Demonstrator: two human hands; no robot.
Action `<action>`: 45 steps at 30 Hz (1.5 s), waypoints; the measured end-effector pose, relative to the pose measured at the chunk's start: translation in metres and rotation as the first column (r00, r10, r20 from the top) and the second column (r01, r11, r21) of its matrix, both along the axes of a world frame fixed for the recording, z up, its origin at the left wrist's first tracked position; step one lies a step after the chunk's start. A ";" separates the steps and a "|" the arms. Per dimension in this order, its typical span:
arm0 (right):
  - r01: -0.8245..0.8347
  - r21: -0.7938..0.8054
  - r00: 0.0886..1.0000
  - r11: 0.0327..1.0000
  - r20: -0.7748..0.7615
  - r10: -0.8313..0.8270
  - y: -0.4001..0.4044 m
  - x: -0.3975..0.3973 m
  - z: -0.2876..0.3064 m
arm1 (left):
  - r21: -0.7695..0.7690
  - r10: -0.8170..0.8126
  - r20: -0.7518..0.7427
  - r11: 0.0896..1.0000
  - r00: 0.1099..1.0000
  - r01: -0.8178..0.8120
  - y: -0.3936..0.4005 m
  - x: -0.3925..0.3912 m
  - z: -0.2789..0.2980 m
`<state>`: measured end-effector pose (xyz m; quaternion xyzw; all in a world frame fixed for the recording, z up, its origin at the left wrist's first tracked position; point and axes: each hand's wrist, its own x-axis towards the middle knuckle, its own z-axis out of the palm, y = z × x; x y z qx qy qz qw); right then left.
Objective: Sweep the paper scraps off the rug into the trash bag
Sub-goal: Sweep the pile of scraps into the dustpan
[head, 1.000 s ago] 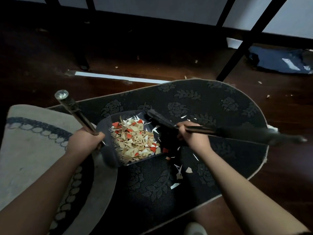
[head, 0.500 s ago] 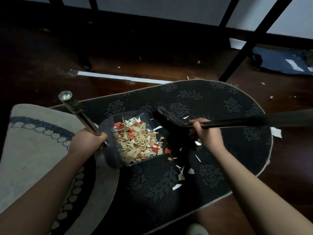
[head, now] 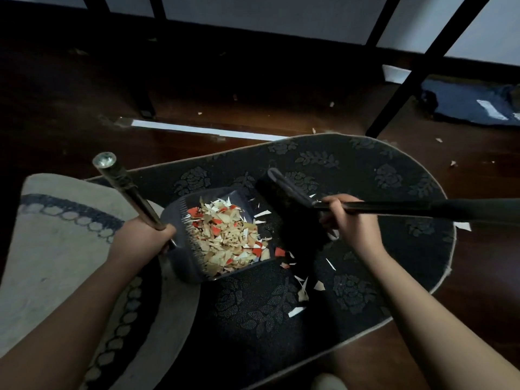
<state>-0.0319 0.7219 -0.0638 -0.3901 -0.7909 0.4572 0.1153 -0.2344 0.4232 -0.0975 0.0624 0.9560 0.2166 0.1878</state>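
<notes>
Scraps (head: 228,240) fill the dustpan (head: 180,220), a heap of tan, white and red bits piled on its dark floor, and a loose scatter (head: 302,291) is still on the dark rug (head: 365,175), just off the pan's open lip and a little nearer to me. Over the last second the broom (head: 295,218) has swung: its handle, which ran off down to the right, now lies nearly level toward the right edge, and the head has drawn back and up from the pan's mouth. The pan has barely shifted. I judge that one stroke is over and the next must start behind the stragglers, so most of the gathering is done but not all.

My left hand (head: 140,243) grips the pan's metal stem low down, fingers wrapped round it, forearm coming in from the near left, the stem tilting away to the far left. My right hand (head: 349,223) holds the broom handle close to the head, fingers curled tight over it, wrist bent down, forearm reaching in from the near right. The bag (head: 472,105) lies on the floor at the far right, well apart from the pan; carrying the load there is yet to come.
</notes>
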 end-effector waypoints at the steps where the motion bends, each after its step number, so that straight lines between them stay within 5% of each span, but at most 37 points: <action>1: 0.005 0.022 0.999 1.000 0.034 -0.006 0.000 -0.002 -0.003 | -0.008 -0.008 -0.006 1.000 1.000 0.008 0.000 0.001 0.001; 8: -0.242 -0.002 0.961 0.970 0.138 0.240 -0.026 -0.016 -0.012 | -0.036 -0.032 0.010 0.999 0.999 0.033 0.004 0.003 0.007; 13: -0.072 -0.138 0.994 0.988 -0.094 0.059 -0.011 0.002 0.000 | 0.016 0.005 0.040 1.000 0.999 -0.005 -0.003 0.003 0.005; 19: -0.004 -0.037 0.999 0.999 -0.054 0.002 -0.004 -0.001 -0.004 | 0.013 0.021 0.071 1.000 0.997 -0.022 -0.024 -0.001 0.007; 22: -0.137 0.060 0.988 0.989 0.085 0.132 -0.020 -0.014 -0.007 | 0.012 0.005 0.061 1.000 0.998 -0.006 -0.024 0.001 0.005; 25: -0.266 -0.005 0.959 0.964 0.100 0.265 -0.040 -0.020 -0.012 | 0.012 0.014 0.070 1.000 0.997 -0.015 -0.024 0.003 0.003; 32: -0.094 -0.086 0.987 0.992 -0.136 0.082 -0.029 -0.004 -0.001 | 0.025 -0.033 0.073 0.999 0.997 0.031 -0.027 0.005 0.001; 37: -0.077 0.065 0.995 0.995 0.065 0.073 -0.013 -0.002 -0.002 | 0.021 -0.024 0.041 1.000 0.999 0.023 -0.026 0.006 -0.005; 42: -0.253 0.071 0.957 0.965 0.164 0.239 -0.047 -0.005 -0.022 | 0.030 -0.031 0.048 0.999 0.998 0.029 -0.026 0.007 -0.006; 45: -0.141 -0.068 0.989 0.988 -0.051 0.137 -0.046 -0.004 -0.014 | 0.040 -0.029 0.033 0.999 0.999 0.028 -0.024 0.009 -0.008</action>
